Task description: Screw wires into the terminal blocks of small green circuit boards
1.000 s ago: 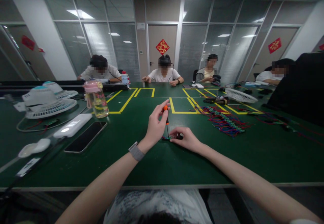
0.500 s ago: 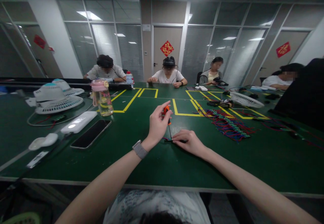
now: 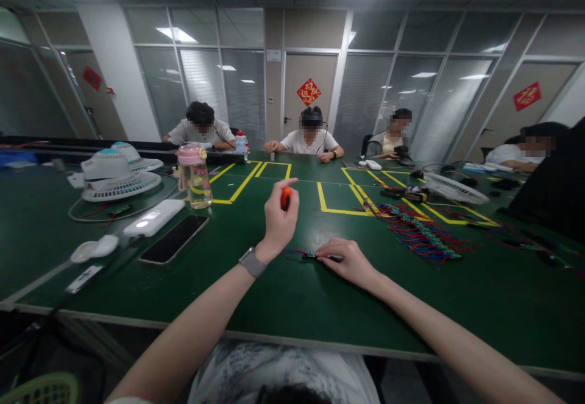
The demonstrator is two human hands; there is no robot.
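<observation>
My left hand, with a grey-banded watch on the wrist, is closed round a screwdriver. Its orange and black handle shows between thumb and fingers, while the shaft is hidden from view. To the right and nearer the table's front edge, my right hand pinches a small circuit board against the green tabletop. Red and blue wires run leftward from the board. A dark part lies under the right fingers, mostly covered. The screwdriver hand is apart from the board.
Boards with red and blue wires lie in a row at right. At left are a phone, a white power strip, a pink-lidded bottle and white fans. Several people sit across the table.
My left hand has moved left, taking the screwdriver off the board, where its tip stood before. My right hand stays at the board. The camera view has shifted slightly.
</observation>
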